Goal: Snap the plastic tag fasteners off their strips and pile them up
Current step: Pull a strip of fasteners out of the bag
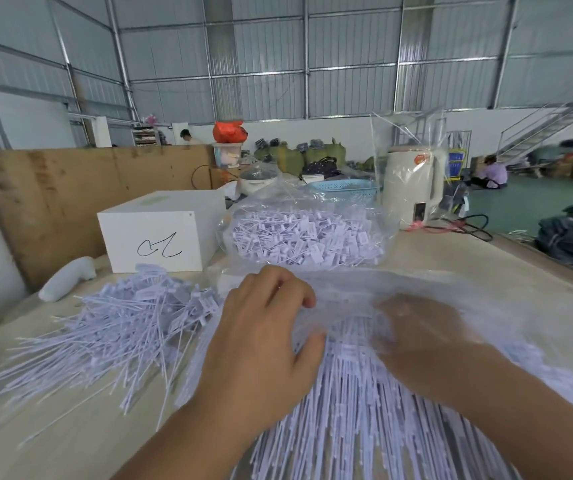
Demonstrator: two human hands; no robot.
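1. The fastener strips (pixel 364 403) lie on the surface (pixel 87 427), stems running toward the person, heads away.
2. The left hand (pixel 264 327) pinches the strips' far ends, fingers curled.
3. The right hand (pixel 427 337) is blurred; grip unclear.
4. Loose fasteners (pixel 122 330) are piled at left.

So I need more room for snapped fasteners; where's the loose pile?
In the head view, the pile lies left of the left hand, before the white box.

white box (pixel 160 233), cream kettle (pixel 411 183), blue basket (pixel 344 187)
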